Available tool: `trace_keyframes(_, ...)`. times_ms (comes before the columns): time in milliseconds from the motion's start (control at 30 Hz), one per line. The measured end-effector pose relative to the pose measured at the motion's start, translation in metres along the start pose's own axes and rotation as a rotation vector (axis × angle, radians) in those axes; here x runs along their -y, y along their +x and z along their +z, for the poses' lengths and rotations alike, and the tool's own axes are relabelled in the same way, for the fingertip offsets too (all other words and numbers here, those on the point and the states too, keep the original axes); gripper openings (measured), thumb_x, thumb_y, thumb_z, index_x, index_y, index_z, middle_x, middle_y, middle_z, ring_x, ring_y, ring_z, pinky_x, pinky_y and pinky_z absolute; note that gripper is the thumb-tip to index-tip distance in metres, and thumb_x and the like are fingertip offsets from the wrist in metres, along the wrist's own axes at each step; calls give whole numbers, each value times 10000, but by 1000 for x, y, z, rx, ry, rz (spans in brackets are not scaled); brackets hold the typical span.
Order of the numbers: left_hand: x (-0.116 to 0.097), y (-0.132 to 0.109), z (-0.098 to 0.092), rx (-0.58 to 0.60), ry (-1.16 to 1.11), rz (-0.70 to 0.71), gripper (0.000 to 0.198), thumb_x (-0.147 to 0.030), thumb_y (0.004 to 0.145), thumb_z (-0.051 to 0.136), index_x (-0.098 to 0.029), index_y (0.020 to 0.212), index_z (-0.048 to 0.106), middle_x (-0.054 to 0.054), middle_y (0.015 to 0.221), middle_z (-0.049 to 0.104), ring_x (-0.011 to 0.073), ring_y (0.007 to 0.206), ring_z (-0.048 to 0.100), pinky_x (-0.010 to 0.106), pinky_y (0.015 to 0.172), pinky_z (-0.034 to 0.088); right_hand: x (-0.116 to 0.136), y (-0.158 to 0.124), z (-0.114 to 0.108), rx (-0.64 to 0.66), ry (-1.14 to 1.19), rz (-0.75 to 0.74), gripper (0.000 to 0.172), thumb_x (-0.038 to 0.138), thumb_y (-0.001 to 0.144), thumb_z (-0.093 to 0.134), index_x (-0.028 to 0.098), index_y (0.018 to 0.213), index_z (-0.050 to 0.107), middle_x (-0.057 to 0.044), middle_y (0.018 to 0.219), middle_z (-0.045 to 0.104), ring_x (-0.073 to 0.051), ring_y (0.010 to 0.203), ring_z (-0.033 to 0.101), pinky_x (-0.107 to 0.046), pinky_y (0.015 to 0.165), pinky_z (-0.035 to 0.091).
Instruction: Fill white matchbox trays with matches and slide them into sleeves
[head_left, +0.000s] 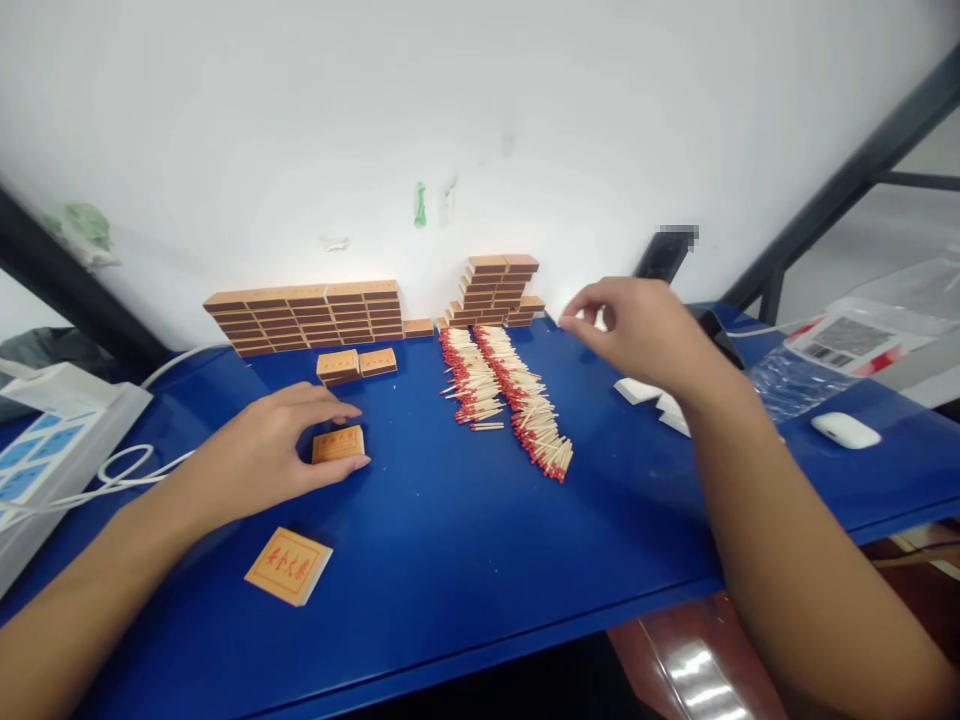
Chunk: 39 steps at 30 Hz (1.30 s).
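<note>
Matchbox (336,445) | left hand (266,438) curled around it, grip unclear | right hand (637,325) pinched, contents unclear

Two matchbox stacks (311,322) along the wall (300,130), two match rows (529,395), one blue table (435,560), one white case (846,430)

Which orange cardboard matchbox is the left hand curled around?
The red-lettered orange cardboard matchbox just in front of the small group of orange matchboxes: it alone lies inside the curl of the left hand; the others sit outside.
</note>
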<state>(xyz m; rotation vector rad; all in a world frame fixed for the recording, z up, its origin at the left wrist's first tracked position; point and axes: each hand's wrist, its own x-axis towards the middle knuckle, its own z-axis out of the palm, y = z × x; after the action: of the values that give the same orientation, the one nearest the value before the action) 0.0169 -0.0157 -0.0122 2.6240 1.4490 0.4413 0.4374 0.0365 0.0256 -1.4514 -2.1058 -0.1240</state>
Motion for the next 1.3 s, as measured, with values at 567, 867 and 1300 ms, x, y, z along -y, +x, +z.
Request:
trace_keyframes(567, -7, -2, 11, -90, 13, 137, 504, -635, 920, 707, -239, 1226, 768, 94, 1193, 748, 292, 1121, 697, 417, 985, 571, -55, -11, -24, 721, -182, 604, 465, 141, 647, 824, 265, 1094, 791, -115, 1260, 733, -324, 1025, 718, -369, 740, 545)
trace_keyframes(867, -6, 0, 9, -135, -10, 124, 492, -627, 924, 711, -211, 1178, 777, 96, 1150, 759, 294, 1119, 697, 441, 985, 573, -44, -6, -19, 542, -151, 352, 298, 275, 836, 773, 142, 1104, 775, -205, 1181, 751, -307, 1025, 693, -399, 848, 505)
trace_keyframes(1300, -47, -3, 24, -117, -68, 252, 558, -559, 883, 798, -191, 1294, 717, 104, 1179, 732, 295, 1160, 652, 474, 1008, 575, 97, -25, 42, 510, 369, -420, 358, 418, 892, 846, 202, 1166, 766, -75, 1089, 761, -244, 1028, 661, -365, 887, 510)
